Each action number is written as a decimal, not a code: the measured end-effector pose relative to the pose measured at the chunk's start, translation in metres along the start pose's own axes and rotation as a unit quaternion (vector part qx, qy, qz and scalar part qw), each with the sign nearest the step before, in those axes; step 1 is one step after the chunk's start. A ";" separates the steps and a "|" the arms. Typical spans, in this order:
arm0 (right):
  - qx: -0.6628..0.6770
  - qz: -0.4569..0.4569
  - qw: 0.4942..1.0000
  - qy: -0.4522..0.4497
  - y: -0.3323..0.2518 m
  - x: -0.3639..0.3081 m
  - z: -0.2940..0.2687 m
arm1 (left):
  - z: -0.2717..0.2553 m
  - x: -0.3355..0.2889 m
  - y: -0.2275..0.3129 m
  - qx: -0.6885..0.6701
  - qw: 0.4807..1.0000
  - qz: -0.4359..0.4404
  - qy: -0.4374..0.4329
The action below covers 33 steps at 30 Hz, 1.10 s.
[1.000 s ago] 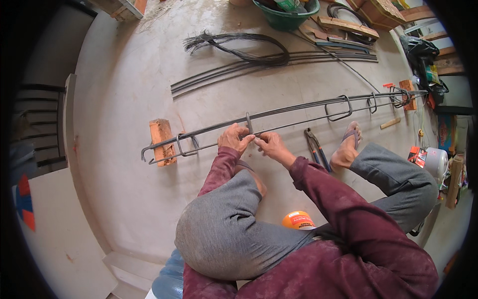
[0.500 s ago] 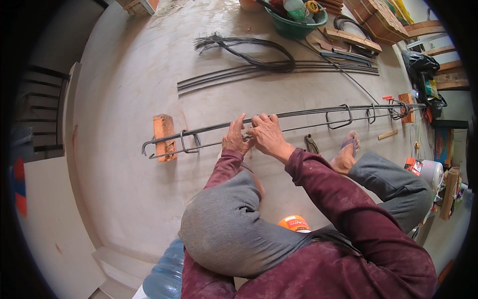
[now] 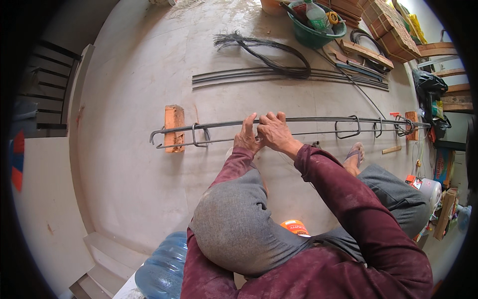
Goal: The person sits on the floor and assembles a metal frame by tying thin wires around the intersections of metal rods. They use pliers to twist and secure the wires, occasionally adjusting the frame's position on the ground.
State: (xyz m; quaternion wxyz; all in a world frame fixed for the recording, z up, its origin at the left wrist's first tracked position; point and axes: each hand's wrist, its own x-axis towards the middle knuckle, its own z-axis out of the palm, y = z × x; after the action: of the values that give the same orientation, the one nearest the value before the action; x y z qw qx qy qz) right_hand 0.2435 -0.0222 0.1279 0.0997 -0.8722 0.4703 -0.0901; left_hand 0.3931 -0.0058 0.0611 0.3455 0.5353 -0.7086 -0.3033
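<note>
Rebar cage [image 3: 298,121], both hands [image 3: 264,132] unchanged, view shifted downward.

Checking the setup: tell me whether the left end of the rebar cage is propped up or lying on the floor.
Propped up. The rebar cage rests at its left end on an orange brick lying on the concrete floor.

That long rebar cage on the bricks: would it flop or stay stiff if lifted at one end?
The rebar cage spans between two bricks without visible sag, so probably fairly stiff. Long steel bars suggest it is heavy. Its stirrups likely prevent rolling.
</note>
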 end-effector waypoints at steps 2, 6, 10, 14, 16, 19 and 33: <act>0.001 0.054 0.998 0.020 -0.003 0.006 0.005 | 0.001 0.000 0.001 0.037 0.999 0.022 0.020; -0.007 0.105 0.994 0.041 0.007 0.031 0.002 | 0.000 0.003 0.006 -0.006 0.999 -0.021 -0.032; 0.043 0.060 0.995 -0.065 0.022 0.041 -0.022 | -0.006 0.000 0.008 -0.014 0.998 -0.034 -0.042; 0.098 0.091 0.991 0.025 0.025 0.031 -0.020 | -0.003 0.003 0.010 0.010 1.000 0.016 0.005; 0.200 0.148 0.963 0.106 0.030 0.022 -0.026 | -0.006 0.002 0.007 0.029 0.998 0.016 -0.049; 0.305 0.240 0.917 0.089 0.034 -0.016 -0.032 | -0.013 -0.001 0.006 0.061 0.992 0.006 -0.110; 0.350 0.189 0.917 0.041 0.036 -0.043 -0.027 | -0.015 0.000 0.016 0.059 0.993 -0.007 -0.102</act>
State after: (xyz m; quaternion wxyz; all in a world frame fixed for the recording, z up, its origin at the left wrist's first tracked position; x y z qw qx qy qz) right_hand 0.1846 -0.0073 0.1417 0.3946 -0.6720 0.5682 -0.2642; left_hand 0.3970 -0.0024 0.0827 0.2375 0.5260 -0.7529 -0.3162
